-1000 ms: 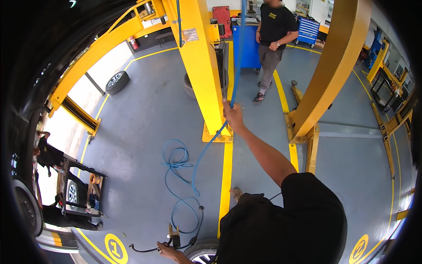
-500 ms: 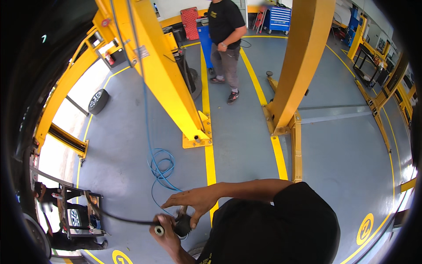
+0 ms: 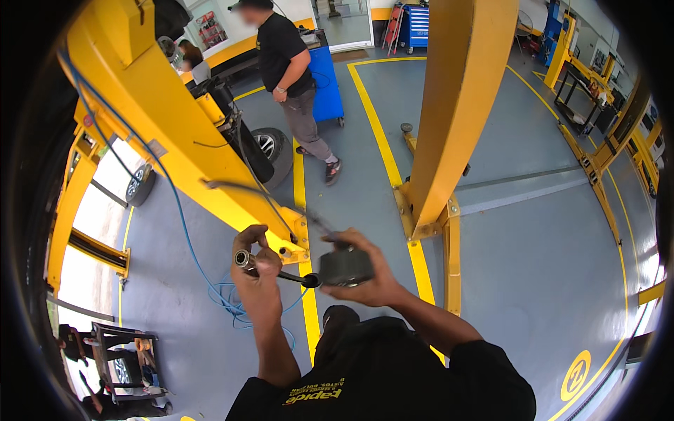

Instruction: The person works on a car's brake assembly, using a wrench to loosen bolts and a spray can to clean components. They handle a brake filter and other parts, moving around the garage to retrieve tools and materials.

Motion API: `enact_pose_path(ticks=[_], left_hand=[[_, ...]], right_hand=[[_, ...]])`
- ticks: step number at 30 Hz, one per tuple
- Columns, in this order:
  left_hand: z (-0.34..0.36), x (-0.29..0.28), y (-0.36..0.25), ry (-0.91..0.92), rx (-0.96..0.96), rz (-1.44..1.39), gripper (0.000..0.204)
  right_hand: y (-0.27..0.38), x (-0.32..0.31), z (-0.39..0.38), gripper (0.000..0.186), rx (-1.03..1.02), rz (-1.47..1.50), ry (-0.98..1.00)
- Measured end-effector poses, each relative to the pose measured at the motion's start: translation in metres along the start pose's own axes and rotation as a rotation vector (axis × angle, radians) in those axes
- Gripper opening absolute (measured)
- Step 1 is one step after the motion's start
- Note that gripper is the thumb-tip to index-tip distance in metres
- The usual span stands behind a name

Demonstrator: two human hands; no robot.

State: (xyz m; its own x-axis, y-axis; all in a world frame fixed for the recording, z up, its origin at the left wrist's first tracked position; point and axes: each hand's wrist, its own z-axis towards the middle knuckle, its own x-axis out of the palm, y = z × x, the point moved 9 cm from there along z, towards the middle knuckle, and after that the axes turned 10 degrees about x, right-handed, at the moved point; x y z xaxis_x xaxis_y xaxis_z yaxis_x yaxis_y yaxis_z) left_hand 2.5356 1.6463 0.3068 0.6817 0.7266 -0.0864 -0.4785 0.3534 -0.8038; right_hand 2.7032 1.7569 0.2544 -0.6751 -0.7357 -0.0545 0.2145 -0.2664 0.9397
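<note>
Grasping a metal-ended black tube (image 3: 243, 259) with left hand (image 3: 261, 289), gripping a black boxy device (image 3: 346, 267) with right hand (image 3: 384, 279); lower left of left grip, coiled blue hose (image 3: 228, 303).

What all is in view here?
Boxy tool: one, black, lower centre
Metal fitting: one, silver, beside it
Hose: apparently one, blue, left post and floor
Lift posts: several, yellow, left, centre, right
Wheels: at least three, black tyres, left half
Cart: one, dark, lower left
Tool cabinets: two, blue, back
Other people: at least three, mostly black clothes, back, lower left
Floor: one, grey, throughout
Shirt: one, black, bottom
Left hand: one, bare, around fitting
Right hand: one, bare, around tool
</note>
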Motion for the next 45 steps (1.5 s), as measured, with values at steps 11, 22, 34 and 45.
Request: enact_pose_path(ticks=[11,22,34,45], left_hand=[[0.138,0.013,0.187,0.109,0.123,-0.638,0.048],[0.427,0.18,0.369,0.126,-0.139,-0.576,0.077],[0.709,0.431,0.539,0.075,-0.237,-0.891,0.059],[0.927,0.582,0.678,0.103,-0.036,-0.733,0.055]], right_hand=[[-0.138,-0.187,0.276,0.08,0.113,-0.442,-0.225],[-0.225,-0.354,0.515,0.067,0.392,-0.272,-0.419],[-0.391,-0.64,0.788,0.052,0.424,-0.223,-0.615],[-0.497,-0.876,0.944,0.044,0.526,-0.277,-0.919]])
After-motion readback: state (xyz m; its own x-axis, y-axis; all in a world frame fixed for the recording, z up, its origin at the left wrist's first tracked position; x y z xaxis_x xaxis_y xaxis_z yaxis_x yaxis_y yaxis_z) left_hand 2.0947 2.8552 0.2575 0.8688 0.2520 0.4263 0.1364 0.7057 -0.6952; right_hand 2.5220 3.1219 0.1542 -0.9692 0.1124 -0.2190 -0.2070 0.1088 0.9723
